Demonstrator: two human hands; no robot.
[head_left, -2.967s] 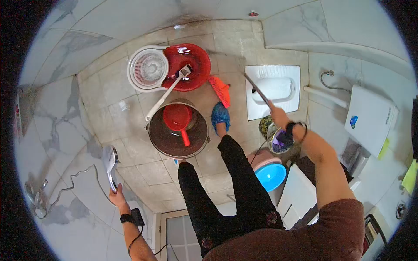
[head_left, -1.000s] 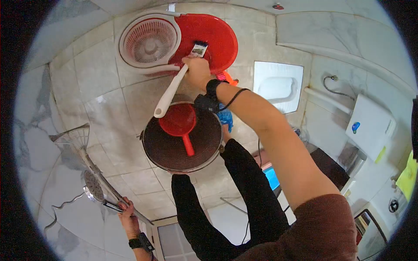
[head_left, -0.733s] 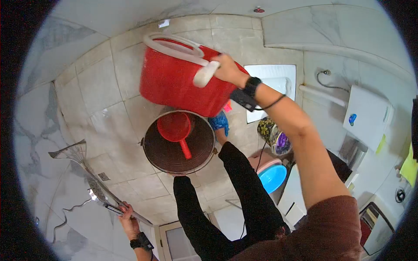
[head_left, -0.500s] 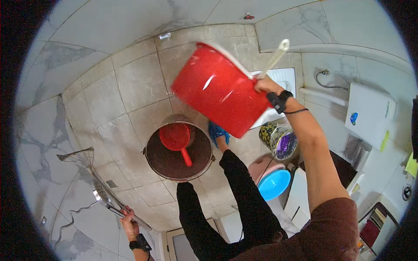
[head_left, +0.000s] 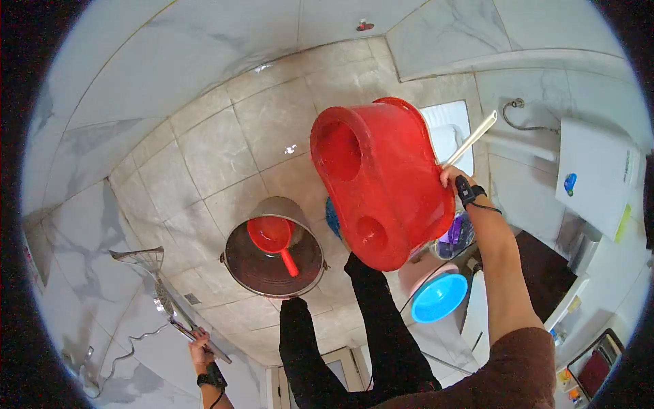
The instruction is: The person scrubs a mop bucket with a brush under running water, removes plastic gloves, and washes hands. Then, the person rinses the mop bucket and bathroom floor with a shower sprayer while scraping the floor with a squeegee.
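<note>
My right hand is closed on the edge of a large red plastic tub, held raised and tilted. Its underside, with two round hollows, faces me. A cream-coloured stick-like handle sticks out beside those fingers; whether they grip it too, I cannot tell. At lower left, my left hand is wrapped round the lower end of a long metallic shower fixture along the wall. Between the hands, a dark metal bucket stands on the floor, with a red dipper inside.
A white squat toilet lies partly behind the tub. A blue basin and a partly covered bin with purple packaging are at right. A white cistern hangs on the right wall. My legs are close to the bucket.
The red tub has turned so its hollowed underside shows, and has shifted right and down with my right hand. My left hand keeps its hold on the fixture.
</note>
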